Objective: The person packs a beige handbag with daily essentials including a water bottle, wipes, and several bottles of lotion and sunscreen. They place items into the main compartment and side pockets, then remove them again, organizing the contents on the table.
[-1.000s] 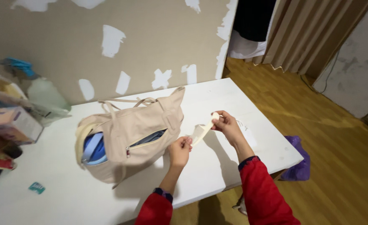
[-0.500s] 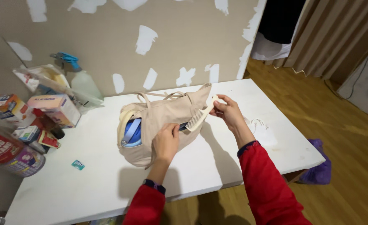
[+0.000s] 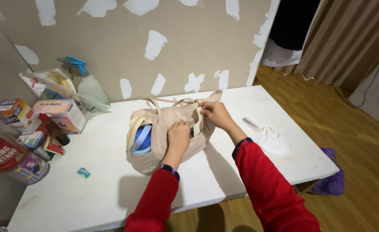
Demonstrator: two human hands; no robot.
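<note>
My left hand (image 3: 178, 134) pins the beige bag (image 3: 168, 133) on the table (image 3: 112, 189); right hand (image 3: 213, 114) pinches a pale strip (image 3: 196, 122) btwn fingertips at its pocket. Soft, floppy, light, so grip near the opening.

jar (image 3: 9, 161) cut off left | bag (image 3: 163, 133) contents mostly hidden (blue item)

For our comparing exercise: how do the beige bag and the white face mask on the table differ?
The bag is beige, bulky and open, with both hands on it; the face mask is white, lies flat and is untouched. The bag sits mid-table, the mask near the right edge. Both rest on the white table.
</note>
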